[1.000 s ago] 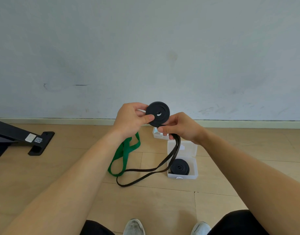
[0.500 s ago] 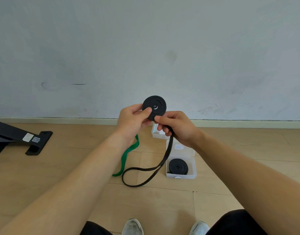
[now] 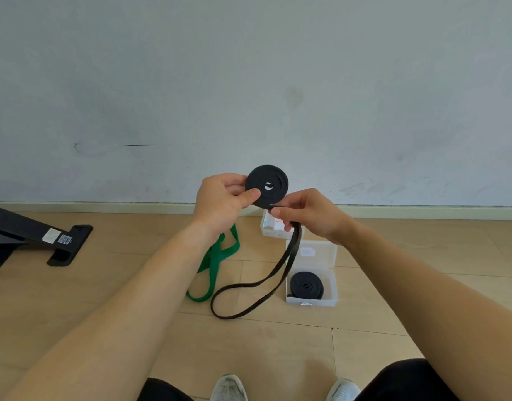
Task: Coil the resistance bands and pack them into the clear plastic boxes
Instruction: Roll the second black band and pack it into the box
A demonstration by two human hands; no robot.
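Note:
A black resistance band is partly wound into a flat coil (image 3: 267,185) held up in front of the wall. My left hand (image 3: 224,202) pinches the coil's left side with thumb and fingers. My right hand (image 3: 309,214) grips the loose band just below the coil. The band's free tail (image 3: 249,296) hangs down and loops on the floor. An open clear plastic box (image 3: 333,285) on the floor holds another coiled black band (image 3: 306,285). A second clear box (image 3: 270,227) lies behind it, partly hidden by my right hand. A green band (image 3: 217,261) lies loose on the floor.
A black metal stand foot (image 3: 60,241) with a QR sticker lies on the wooden floor at the left. The wall and skirting board run right behind the boxes. My shoes (image 3: 228,387) and knees are at the bottom edge.
The coil has turned and grown slightly as more band wound on. The tail's loop on the floor has shortened and drawn closer to the box. My right hand slid lower along the band.

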